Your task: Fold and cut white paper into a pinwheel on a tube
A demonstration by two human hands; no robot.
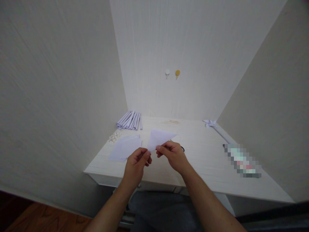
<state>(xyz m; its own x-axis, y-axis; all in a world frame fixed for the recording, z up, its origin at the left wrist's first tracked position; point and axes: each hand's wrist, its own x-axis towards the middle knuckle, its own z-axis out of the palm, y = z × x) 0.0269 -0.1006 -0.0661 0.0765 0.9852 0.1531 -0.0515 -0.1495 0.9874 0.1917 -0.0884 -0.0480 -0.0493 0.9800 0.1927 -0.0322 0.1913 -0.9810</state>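
Note:
Above the front part of the white desk point(205, 174), a sheet of white paper folded into a triangle point(159, 137) is held up between both hands. My left hand point(137, 161) pinches its lower left corner with thumb and forefinger. Along the lower edge, my right hand point(172, 154) grips the same paper, its fingertips close to those of my left. The paper's point reaches out to the right. Behind my right hand, a dark curved piece point(182, 149) shows in part; the rest of it is hidden.
At the left lie loose white sheets point(125, 146), small white pieces point(115, 136) and a pile of rolled paper tubes point(130, 120). A paper pinwheel point(210, 123) on a tube rests at the back right, near a blurred-out flat object point(242, 161). Two hooks point(177, 73) are on the back wall.

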